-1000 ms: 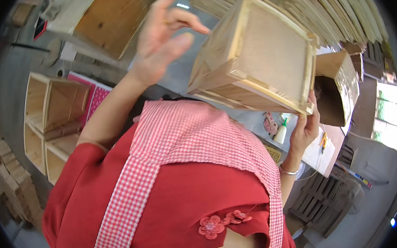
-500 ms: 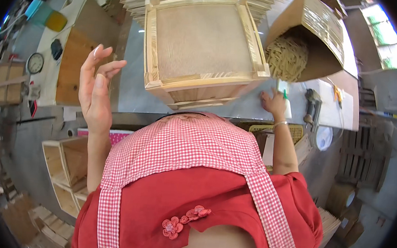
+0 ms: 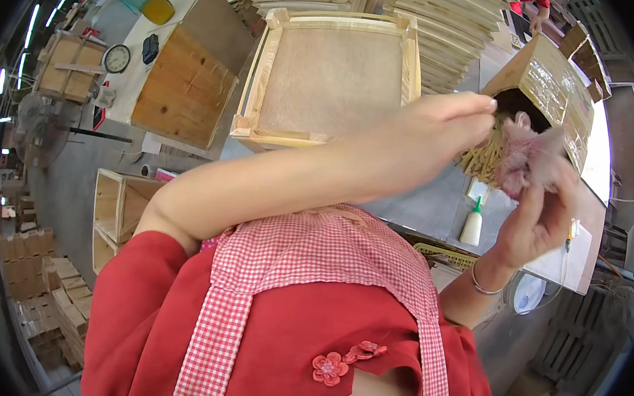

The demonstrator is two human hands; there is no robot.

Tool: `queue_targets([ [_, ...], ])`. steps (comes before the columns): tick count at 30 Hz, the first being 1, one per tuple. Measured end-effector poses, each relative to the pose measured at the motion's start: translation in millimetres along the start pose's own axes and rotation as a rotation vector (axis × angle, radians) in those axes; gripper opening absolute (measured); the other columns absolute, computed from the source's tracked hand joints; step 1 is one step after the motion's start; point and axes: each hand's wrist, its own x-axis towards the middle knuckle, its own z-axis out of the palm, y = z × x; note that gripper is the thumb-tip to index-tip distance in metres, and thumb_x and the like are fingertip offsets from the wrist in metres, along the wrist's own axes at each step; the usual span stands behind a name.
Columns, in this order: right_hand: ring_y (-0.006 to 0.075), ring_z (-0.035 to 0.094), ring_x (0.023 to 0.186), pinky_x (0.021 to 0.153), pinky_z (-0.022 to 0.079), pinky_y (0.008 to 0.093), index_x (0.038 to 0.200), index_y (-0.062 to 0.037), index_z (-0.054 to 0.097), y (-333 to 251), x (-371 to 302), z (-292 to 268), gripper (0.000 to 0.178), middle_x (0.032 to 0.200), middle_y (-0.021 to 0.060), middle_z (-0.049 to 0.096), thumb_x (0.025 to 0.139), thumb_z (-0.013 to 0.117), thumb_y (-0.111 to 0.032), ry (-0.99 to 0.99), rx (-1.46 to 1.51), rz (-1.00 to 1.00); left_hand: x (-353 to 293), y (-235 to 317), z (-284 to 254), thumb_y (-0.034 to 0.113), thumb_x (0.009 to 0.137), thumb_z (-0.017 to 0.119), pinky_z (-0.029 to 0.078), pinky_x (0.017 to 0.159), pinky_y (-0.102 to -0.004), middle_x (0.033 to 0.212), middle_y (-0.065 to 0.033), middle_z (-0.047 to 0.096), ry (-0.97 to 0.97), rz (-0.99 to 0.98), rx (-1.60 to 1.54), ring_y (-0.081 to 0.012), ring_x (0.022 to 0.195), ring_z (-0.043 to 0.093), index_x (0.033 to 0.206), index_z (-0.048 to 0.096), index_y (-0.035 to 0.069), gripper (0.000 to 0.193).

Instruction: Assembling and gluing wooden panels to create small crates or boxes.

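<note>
My left arm stretches across to the right, over the front of a square wooden box [image 3: 334, 80] with a pale panel on top. At the end of it my left hand [image 3: 441, 133] is slightly blurred, fingers stretched out, with nothing visible in it. My right hand [image 3: 542, 219] is raised on the right and closed on a crumpled pinkish-white rag [image 3: 525, 151]. Behind the rag, a cardboard box [image 3: 557, 75] lies on its side, with thin light-wood pieces [image 3: 483, 155] at its mouth. My left hand is close to these pieces; whether it touches them I cannot tell.
A white glue bottle [image 3: 472, 226] with a green tip stands near the bench's front edge. Stacked wooden slats [image 3: 441, 36] lie behind the wooden box. A wooden cabinet [image 3: 184, 91] stands left, near a round clock [image 3: 116, 59]. Another person's hand [image 3: 537, 24] shows at the far right.
My left hand has swung from the left across to the right. My right hand has lifted off the bench near the glue bottle and now holds the rag. The view has shifted.
</note>
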Motion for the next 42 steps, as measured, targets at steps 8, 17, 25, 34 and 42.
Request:
queue_targets([
  [8, 0.0144, 0.057, 0.074, 0.067, 0.044, 0.026, 0.095, 0.0014, 0.071, 22.0, 40.2, 34.7, 0.013, 0.081, 0.0053, 0.064, 0.086, 0.073, -0.008, -0.089, -0.201, -0.297, 30.0, -29.5, 30.5, 0.042, 0.102, 0.045, 0.045, 0.086, -0.0375, 0.114, 0.0016, 0.061, -0.099, -0.168, -0.795, -0.0139, 0.104, 0.058, 0.115, 0.06, 0.013, 0.035],
  [17, 0.0175, 0.059, 0.063, 0.061, 0.048, 0.0297, 0.092, 0.001, 0.071, 141.6, -39.5, -65.7, 0.022, 0.073, 0.0101, 0.067, 0.089, 0.073, -0.021, 0.051, -0.694, 0.235, -57.8, 34.9, -83.8, 0.034, 0.101, 0.047, 0.042, 0.108, -0.0409, 0.138, -0.0245, 0.054, -0.035, 0.504, 0.445, -0.0344, 0.128, 0.055, 0.14, 0.046, -0.007, 0.056],
  [25, 0.0249, 0.067, 0.07, 0.066, 0.053, 0.037, 0.112, 0.0009, 0.067, 163.5, -79.0, -8.9, 0.045, 0.085, 0.0126, 0.07, 0.1, 0.056, -0.041, -0.316, -0.409, 0.609, -91.6, -37.2, -208.1, 0.038, 0.1, 0.057, 0.05, 0.094, -0.0356, 0.118, -0.0094, 0.063, 0.72, -0.126, 0.109, -0.0177, 0.107, 0.061, 0.136, 0.055, 0.006, 0.048],
  [34, 0.0103, 0.058, 0.098, 0.088, 0.045, 0.0223, 0.13, 0.0066, 0.058, 79.4, 2.6, 109.8, 0.046, 0.111, 0.0071, 0.067, 0.098, 0.062, -0.027, -0.496, 0.068, 0.588, -68.8, -55.1, -205.0, 0.023, 0.101, 0.056, 0.049, 0.093, -0.0306, 0.126, -0.0088, 0.062, 0.412, 0.083, 0.079, -0.0163, 0.109, 0.06, 0.13, 0.057, 0.0, 0.037],
  [42, 0.0121, 0.063, 0.088, 0.079, 0.05, 0.023, 0.126, 0.0084, 0.061, 12.0, 21.1, 122.2, 0.043, 0.109, 0.0089, 0.067, 0.098, 0.061, -0.024, -0.348, 0.13, 0.61, -88.2, -32.8, -201.2, 0.03, 0.101, 0.055, 0.05, 0.081, -0.0316, 0.114, -0.0081, 0.063, 0.465, 0.296, 0.22, -0.0156, 0.098, 0.061, 0.13, 0.055, 0.0, 0.042],
])
